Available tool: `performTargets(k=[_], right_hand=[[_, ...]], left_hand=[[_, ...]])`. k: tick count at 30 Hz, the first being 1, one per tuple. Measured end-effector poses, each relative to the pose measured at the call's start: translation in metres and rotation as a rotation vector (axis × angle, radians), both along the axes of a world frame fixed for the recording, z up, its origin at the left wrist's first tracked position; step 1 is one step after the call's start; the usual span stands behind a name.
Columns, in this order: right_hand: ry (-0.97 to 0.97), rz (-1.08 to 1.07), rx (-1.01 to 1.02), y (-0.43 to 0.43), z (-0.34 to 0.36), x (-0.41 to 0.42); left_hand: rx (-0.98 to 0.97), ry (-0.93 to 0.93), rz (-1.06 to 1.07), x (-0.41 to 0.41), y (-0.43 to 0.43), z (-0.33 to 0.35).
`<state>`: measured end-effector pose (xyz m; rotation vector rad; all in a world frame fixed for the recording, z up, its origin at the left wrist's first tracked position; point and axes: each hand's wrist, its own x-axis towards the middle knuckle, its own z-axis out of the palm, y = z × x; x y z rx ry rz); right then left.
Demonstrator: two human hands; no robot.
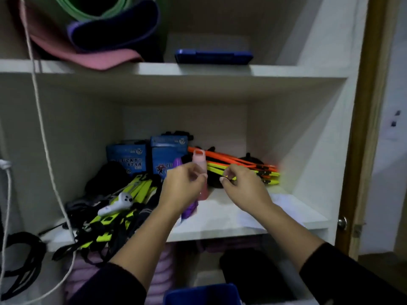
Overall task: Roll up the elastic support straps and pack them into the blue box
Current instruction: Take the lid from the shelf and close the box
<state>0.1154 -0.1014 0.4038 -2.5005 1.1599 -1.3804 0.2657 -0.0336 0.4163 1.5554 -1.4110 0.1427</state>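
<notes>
Over the middle shelf, the left hand and right hand each pinch something small, too blurred to identify, above the blue box.

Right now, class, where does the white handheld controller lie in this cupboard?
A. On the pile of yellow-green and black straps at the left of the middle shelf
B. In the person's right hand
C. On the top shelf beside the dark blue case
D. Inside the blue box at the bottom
A: the white controller rests on the yellow-green and black straps at the left of the middle shelf.
</notes>
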Motion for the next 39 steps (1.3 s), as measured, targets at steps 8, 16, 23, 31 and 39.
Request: performTargets(k=[8, 16, 23, 31, 39], right_hand=[[-0.156, -0.145, -0.221, -0.015, 0.117, -0.007], [-0.282, -0.119, -0.147, -0.045, 0.207, -0.010], [-0.271, -0.102, -0.100, -0.087, 0.246, 0.009], [-0.342, 0.013, -0.120, -0.112, 0.251, 0.023], [-0.565, 0.061, -0.128, -0.094, 0.230, 0.023]], left_hand=[[-0.316, 0.058, 0.051, 0.004, -0.006, 0.112], [-0.347, 0.043, 0.083, 0.019, -0.037, 0.195], [-0.309, 0.086, 0.147, 0.028, -0.083, 0.240], [-0.301, 0.067, 0.166, 0.028, -0.115, 0.248], [-0.461, 0.248, 0.094, 0.015, -0.090, 0.226]])
